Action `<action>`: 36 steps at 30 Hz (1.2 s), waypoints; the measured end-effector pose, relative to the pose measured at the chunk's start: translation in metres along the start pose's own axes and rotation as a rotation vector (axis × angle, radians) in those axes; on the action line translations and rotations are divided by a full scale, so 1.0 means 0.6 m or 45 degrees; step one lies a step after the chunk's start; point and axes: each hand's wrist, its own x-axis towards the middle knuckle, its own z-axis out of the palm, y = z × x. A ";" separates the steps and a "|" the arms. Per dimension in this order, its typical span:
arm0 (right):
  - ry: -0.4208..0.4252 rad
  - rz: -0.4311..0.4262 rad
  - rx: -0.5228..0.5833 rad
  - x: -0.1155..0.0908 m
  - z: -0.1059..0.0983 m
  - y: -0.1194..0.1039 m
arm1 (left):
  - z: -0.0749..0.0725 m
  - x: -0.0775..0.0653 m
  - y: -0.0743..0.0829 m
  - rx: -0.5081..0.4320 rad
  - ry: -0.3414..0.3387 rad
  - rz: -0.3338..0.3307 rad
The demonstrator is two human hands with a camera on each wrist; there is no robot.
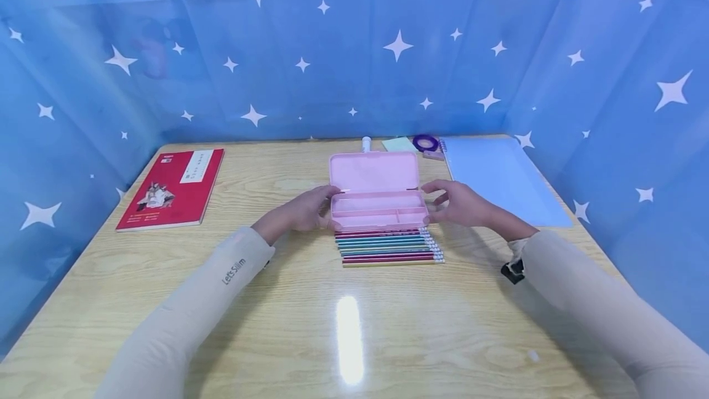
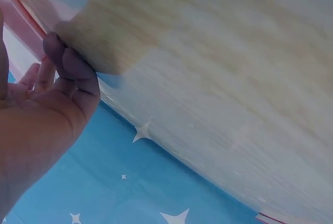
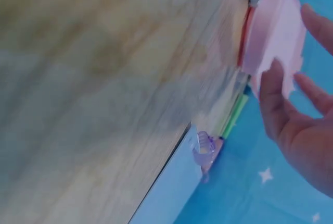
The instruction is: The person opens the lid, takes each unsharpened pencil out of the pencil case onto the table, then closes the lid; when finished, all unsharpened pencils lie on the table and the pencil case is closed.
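Note:
A pink pencil case [image 1: 380, 219] stands with its lid [image 1: 374, 172] raised, showing bare compartments inside. My left hand [image 1: 303, 209] holds its left side, one finger by the hinge and the thumb near the front corner; the left wrist view shows curled fingertips at the pink rim. At the right side, my right hand [image 1: 461, 203] has its fingers loosely bent and spread, with the thumb at the front right corner. In the right wrist view those fingers [image 3: 274, 91] look apart from one another. A row of pencils [image 1: 388, 249] lies along the case's front edge, erasers rightward.
To the left lies a red booklet [image 1: 172, 189]. A pale blue spiral-bound folder [image 1: 501, 180] is on the right. Behind the case are a white tube [image 1: 366, 144], pale green paper [image 1: 399, 145], a purple tape roll [image 1: 425, 143] and a small greyish block [image 1: 434, 155]. Starry blue cloth [image 1: 332, 91] borders the table.

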 end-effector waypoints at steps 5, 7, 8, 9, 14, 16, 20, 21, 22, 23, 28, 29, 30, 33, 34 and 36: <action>-0.014 0.068 0.041 0.027 -0.002 0.011 | -0.002 -0.004 0.001 -0.044 0.009 -0.035; -0.030 0.091 0.081 0.035 -0.002 0.017 | -0.002 -0.004 0.003 -0.055 0.008 -0.069; -0.043 0.102 0.099 0.039 -0.002 0.021 | -0.001 -0.004 0.004 -0.064 0.009 -0.083; -0.057 0.105 0.112 0.042 -0.003 0.024 | -0.001 -0.003 0.004 -0.073 0.009 -0.099; -0.130 0.121 0.188 0.057 -0.001 0.039 | 0.002 0.000 0.003 -0.113 0.017 -0.130; -0.149 0.121 0.212 0.060 0.001 0.043 | 0.003 0.000 0.001 -0.125 0.020 -0.133; -0.172 0.109 0.238 0.064 0.003 0.047 | 0.001 0.000 -0.003 -0.162 0.019 -0.131; -0.175 0.110 0.246 0.064 0.003 0.048 | 0.000 0.000 -0.004 -0.167 0.017 -0.132; -0.175 0.117 0.251 0.064 0.003 0.048 | -0.001 0.000 -0.005 -0.181 0.015 -0.132; -0.177 0.118 0.255 0.064 0.003 0.048 | -0.002 -0.001 -0.006 -0.191 0.014 -0.131; -0.181 0.138 0.239 0.065 0.003 0.045 | -0.005 0.000 -0.007 -0.235 0.021 -0.132; -0.181 0.141 0.234 0.065 0.003 0.044 | -0.005 0.001 -0.007 -0.238 0.023 -0.133; -0.181 0.145 0.231 0.065 0.003 0.043 | -0.005 0.001 -0.008 -0.241 0.023 -0.133; -0.180 0.146 0.233 0.064 0.003 0.042 | -0.004 0.003 -0.008 -0.242 0.017 -0.139; -0.177 0.145 0.238 0.064 0.004 0.043 | -0.004 0.003 -0.008 -0.240 0.015 -0.141; -0.173 0.141 0.251 0.064 0.005 0.042 | -0.004 0.002 -0.008 -0.238 0.017 -0.139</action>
